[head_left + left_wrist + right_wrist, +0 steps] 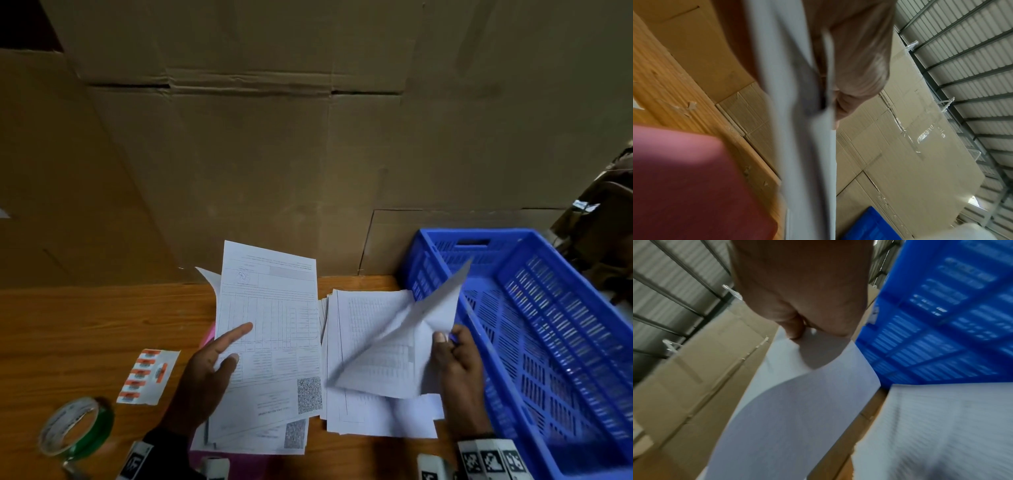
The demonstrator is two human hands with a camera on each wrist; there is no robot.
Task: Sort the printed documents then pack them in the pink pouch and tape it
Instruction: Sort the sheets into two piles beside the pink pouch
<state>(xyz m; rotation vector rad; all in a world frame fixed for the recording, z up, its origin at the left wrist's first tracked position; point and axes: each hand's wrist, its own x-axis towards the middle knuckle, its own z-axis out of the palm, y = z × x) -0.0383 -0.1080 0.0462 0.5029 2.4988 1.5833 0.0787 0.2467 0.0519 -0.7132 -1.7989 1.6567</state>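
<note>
My right hand [457, 363] pinches a loose sheet [404, 342] by its edge, lifting it curled off the right stack of printed documents [363, 418] on the wooden surface [85, 325]. My left hand [205, 373] grips a printed form [270, 329] at nine o'clock from that stack, thumb on top. The pink pouch [207, 337] peeks out beneath those pages. A tape roll [77, 426] sits at eight o'clock, a blue crate [534, 325] at three

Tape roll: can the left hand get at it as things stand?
Probably not right away. The tape roll lies uncovered on the table just left of the left hand, nothing between, but that hand's fingers hold a sheaf of printed documents, which must be set down first.
</note>
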